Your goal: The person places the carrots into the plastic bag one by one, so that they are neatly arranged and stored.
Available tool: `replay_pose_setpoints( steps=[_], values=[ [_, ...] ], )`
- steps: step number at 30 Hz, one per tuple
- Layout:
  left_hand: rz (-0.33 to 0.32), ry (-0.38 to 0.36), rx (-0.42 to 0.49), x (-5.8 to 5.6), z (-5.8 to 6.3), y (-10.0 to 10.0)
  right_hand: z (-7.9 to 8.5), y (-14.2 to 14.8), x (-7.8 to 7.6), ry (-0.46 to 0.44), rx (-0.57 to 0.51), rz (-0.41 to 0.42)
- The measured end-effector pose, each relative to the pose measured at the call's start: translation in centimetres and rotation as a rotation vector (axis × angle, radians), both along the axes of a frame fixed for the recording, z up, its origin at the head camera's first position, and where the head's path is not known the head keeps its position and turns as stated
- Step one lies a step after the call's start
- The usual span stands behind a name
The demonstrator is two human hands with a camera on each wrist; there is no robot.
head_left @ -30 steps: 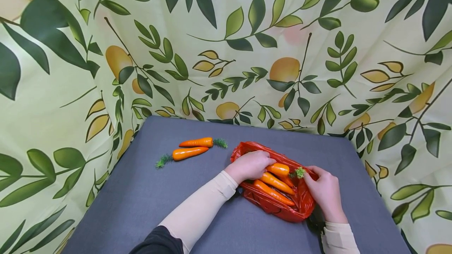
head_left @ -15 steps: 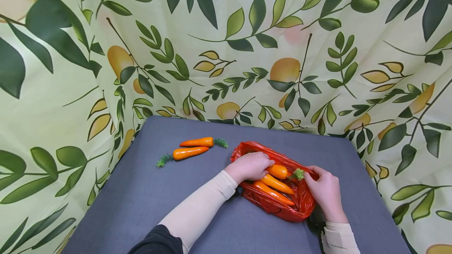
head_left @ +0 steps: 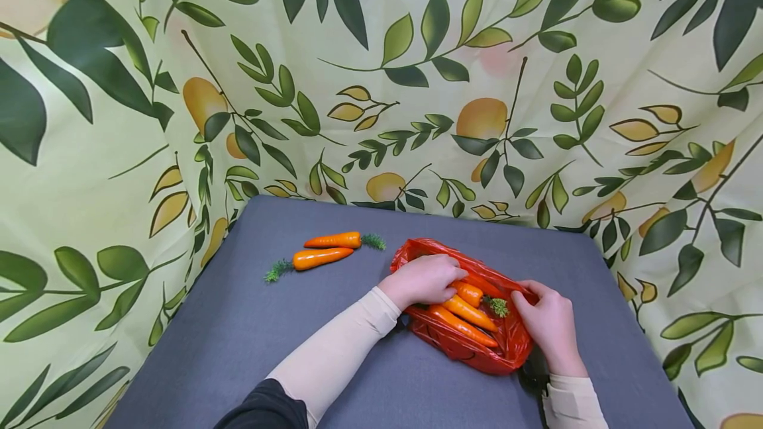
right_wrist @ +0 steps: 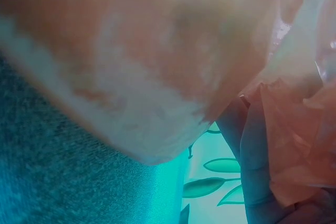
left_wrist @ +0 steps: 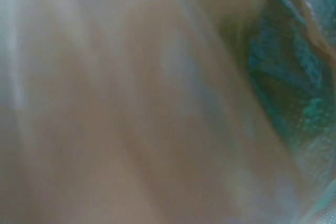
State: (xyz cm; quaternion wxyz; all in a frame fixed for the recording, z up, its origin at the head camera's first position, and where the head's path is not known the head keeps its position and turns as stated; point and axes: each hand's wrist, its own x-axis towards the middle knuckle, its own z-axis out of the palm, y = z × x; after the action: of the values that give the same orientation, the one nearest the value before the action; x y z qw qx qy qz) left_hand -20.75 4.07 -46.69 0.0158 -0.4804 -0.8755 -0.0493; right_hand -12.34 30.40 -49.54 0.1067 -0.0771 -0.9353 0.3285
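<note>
A red plastic bag (head_left: 456,347) stands open-mouthed on the grey table, with several orange carrots in it. My left hand (head_left: 424,280) reaches over its left side and pinches a carrot (head_left: 469,293) near its thick end; the green top of that carrot points right, and its tapered part is hidden under the hand. On the right, my right hand (head_left: 547,320) grips the bag's rim between thumb and fingers. Two other carrots (head_left: 461,328) lie nearer the front of the bag. The left wrist view is mostly blurred; in the right wrist view the fingers (right_wrist: 254,166) hold the bag's film.
Two loose carrots, one behind (head_left: 334,241) and one in front (head_left: 322,258), lie on the table (head_left: 250,323) left of the bag, their green tops facing opposite ways. A leaf-and-fruit patterned cloth (head_left: 405,124) encloses the table at the back and sides.
The carrot under my left hand has sunk lower into the bag, its green top shifting left and toward me. My right hand has stayed on the rim.
</note>
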Motion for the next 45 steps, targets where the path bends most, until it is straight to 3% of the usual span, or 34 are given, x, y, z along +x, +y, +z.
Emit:
replay_pose_setpoints(
  steps=[11, 21, 35, 45],
  values=[
    [-0.035, -0.065, 0.123, 0.0, 1.1, -0.9, 0.2, 0.0, 0.0, -0.008, -0.001, 0.004],
    [-0.044, -0.117, 0.268, 0.6, 3.5, -2.8, 0.0, -0.1, 0.0, -0.029, -0.005, -0.006],
    [0.03, -0.124, 0.411, 1.0, 6.0, -7.3, 0.0, -0.2, 0.0, -0.04, 0.0, -0.009],
    [0.152, -0.109, 0.505, 0.5, 6.0, -11.9, -0.2, -0.2, 0.0, -0.033, -0.005, -0.01]
  ],
)
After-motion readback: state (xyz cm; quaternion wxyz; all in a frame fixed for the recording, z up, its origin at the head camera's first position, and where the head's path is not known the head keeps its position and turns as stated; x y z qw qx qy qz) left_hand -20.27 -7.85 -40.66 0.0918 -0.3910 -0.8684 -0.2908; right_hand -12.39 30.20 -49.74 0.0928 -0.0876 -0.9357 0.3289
